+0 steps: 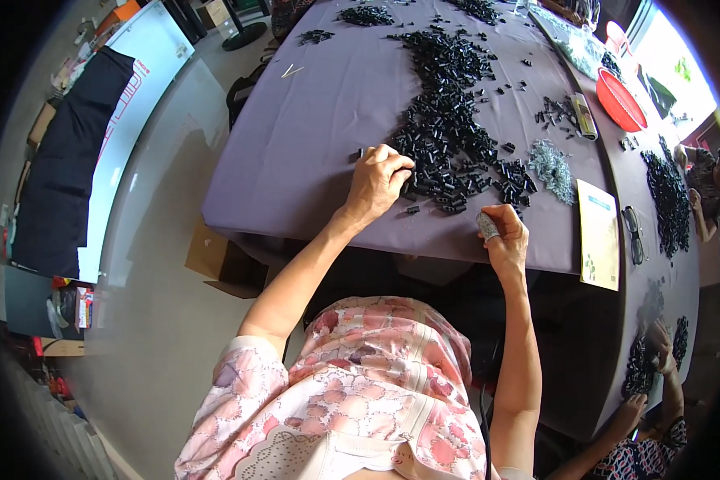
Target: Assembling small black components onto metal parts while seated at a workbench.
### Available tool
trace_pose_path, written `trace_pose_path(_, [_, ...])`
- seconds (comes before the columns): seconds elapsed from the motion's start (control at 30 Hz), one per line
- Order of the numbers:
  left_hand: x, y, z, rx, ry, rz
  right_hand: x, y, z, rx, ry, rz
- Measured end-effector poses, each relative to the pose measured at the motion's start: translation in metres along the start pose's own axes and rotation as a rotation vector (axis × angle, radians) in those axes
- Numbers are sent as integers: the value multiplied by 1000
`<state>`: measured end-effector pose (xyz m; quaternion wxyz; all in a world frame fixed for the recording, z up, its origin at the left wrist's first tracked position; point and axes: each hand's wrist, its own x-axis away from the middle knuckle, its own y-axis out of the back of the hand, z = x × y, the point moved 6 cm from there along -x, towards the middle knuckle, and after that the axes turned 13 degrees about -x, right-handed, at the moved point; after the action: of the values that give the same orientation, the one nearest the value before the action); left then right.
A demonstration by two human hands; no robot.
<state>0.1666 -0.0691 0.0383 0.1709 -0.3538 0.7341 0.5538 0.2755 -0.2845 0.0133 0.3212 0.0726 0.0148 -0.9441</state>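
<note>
Your left hand (376,182) pinched small black pieces at the big black heap's (448,120) left edge, frame centre; your right hand (506,236) closed around one grey bundle (486,226), just below it.

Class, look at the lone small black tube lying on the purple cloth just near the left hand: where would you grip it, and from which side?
Pinch the small black tube across its short middle, coming from above: it lies flat and apart from the heap, below the left hand.
</note>
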Motion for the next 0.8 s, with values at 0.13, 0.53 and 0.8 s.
trace_pose_path(0.13, [7,9,13,-64,63,3,-1,-2,4,33,26,5])
trace_pose_path(0.53, [28,31,62,326,415,41,-1,-1,2,66,24,-14])
trace_pose_path(0.8, [29,27,59,356,438,79,-2,1,-3,78,67,28])
